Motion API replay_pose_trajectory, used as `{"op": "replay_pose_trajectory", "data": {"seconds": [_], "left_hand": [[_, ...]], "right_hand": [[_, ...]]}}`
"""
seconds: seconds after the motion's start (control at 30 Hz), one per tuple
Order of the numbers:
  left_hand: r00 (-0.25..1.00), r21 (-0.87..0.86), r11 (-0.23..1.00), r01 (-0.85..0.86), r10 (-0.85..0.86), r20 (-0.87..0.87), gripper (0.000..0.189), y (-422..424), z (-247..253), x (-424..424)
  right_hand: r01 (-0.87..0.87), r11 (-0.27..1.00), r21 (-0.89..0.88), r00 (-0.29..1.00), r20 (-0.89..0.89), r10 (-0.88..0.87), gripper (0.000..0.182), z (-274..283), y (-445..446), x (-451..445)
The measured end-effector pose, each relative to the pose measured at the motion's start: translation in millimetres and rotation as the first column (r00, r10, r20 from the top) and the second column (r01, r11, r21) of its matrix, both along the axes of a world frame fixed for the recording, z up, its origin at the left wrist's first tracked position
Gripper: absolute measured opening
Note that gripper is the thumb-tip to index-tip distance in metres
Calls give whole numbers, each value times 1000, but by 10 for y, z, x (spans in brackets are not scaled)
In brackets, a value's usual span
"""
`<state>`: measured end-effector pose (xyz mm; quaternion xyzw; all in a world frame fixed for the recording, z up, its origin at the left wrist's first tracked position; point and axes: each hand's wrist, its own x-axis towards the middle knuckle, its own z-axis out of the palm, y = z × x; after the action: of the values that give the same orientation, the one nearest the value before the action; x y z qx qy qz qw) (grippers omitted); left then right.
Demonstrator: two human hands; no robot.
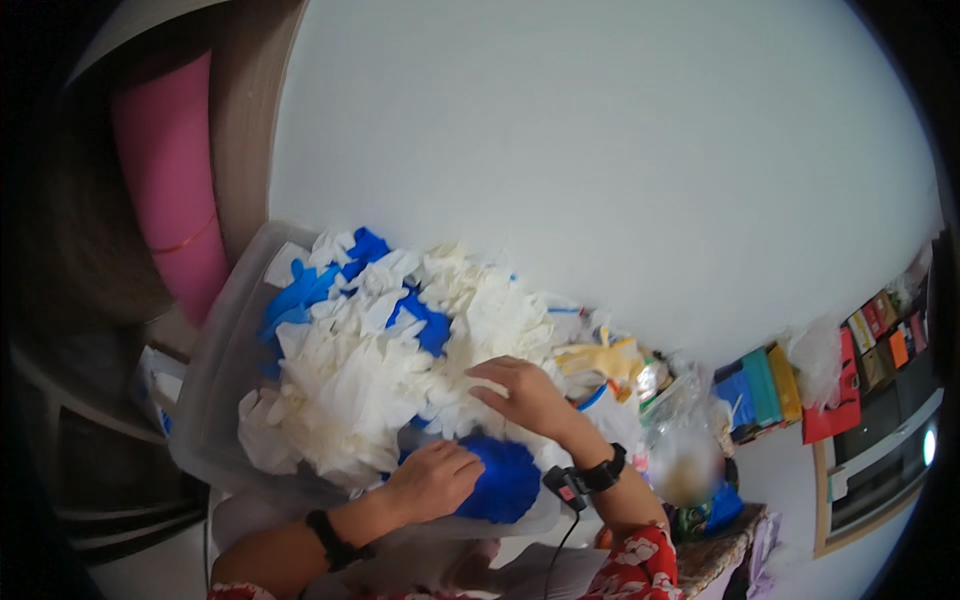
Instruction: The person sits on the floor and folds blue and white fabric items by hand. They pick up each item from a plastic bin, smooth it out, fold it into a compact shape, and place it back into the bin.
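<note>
A translucent plastic bin (225, 367) is heaped with crumpled white gloves (360, 375) and a few blue ones (300, 292). My left hand (441, 480) is loosely curled at the bin's near side, against a dark blue bunched item (504, 480), perhaps gloves; its fingertips are partly hidden, so its hold is unclear. My right hand (521, 394) hovers over or rests on the white heap, thumb and fingers apart, with nothing seen between them. Each wrist wears a black strap, and a small black device on a cable hangs by the right one.
A white wall (600, 165) rises behind the bin. At left stands a rolled pink mat (172, 187). To the right are yellow gloves (604, 358), clear plastic bags (682, 412), coloured boxes (761, 386) and a red bag (832, 397).
</note>
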<state>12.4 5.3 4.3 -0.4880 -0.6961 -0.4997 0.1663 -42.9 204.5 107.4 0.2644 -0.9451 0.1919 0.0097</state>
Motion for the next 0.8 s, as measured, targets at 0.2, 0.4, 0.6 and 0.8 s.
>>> {"op": "replay_pose_trajectory", "data": {"seconds": [0.2,0.4,0.6,0.8], "left_hand": [[996,2,998,-62,62,-68,5,-53,2,-75],[989,26,991,-131,132,-68,3,-97,-3,-154],[995,-37,994,-100,99,-12,8,-158,-6,-182],[993,-59,991,-116,116,-16,8,-163,-9,-199]], "right_hand": [[-1,992,126,1000,20,-1,24,-57,-60,-507],[31,965,259,999,26,-39,23,-226,-140,-1006],[97,928,360,995,-5,-102,23,-443,-264,-1247],[208,878,431,977,-56,-204,24,-567,-380,-1341]]}}
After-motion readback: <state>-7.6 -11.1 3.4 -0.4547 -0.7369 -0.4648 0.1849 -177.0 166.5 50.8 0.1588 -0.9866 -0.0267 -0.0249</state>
